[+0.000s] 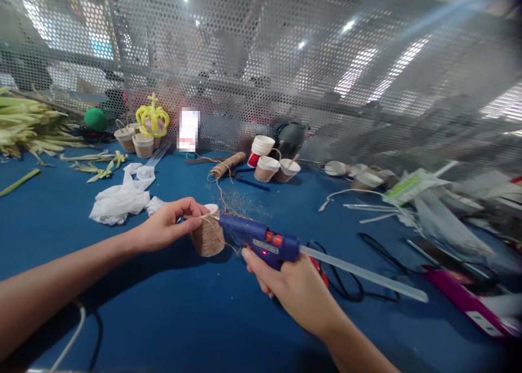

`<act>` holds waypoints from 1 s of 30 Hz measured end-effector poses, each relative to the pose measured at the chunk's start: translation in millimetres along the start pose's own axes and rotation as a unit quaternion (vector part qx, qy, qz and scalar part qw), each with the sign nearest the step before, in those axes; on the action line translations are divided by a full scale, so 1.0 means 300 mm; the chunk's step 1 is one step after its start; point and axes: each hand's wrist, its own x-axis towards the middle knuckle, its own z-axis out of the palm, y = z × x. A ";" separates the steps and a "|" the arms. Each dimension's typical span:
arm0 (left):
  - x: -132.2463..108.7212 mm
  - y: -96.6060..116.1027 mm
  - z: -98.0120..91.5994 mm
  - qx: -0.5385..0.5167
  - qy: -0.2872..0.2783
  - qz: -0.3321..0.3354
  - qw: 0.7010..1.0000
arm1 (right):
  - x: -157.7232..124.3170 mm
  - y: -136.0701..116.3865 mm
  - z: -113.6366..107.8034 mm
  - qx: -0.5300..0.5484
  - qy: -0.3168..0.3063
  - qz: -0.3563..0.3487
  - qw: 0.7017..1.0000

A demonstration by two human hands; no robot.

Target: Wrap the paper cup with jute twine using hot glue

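My left hand pinches the rim of a small twine-wrapped cup, which has a white upper edge. Wrapped round the handle of a blue glue gun is my right hand. The gun's nozzle touches or nearly touches the cup near its rim, beside my left fingertips. A long translucent glue stick sticks out of the gun's back, and a small red light shows on its side. Thin twine runs from the cup area up to a brown twine roll behind it.
Crumpled white cloth lies left of the cup. Behind are more cups, a yellow crown-shaped piece and a metal mesh panel. Black cables, plastic bags and a purple power strip lie at right; pale stalks at left.
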 end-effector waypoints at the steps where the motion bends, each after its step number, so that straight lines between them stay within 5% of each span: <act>1: 0.000 0.001 0.000 -0.001 0.000 -0.002 1.000 | -0.001 0.000 0.002 -0.001 0.001 0.000 1.000; 15: 0.000 0.000 0.001 0.004 -0.002 0.001 1.000 | -0.012 0.017 0.022 -0.020 0.017 -0.036 0.999; 30: 0.001 0.004 -0.001 -0.002 -0.002 -0.002 1.000 | 0.011 -0.002 -0.012 0.013 0.015 0.006 1.000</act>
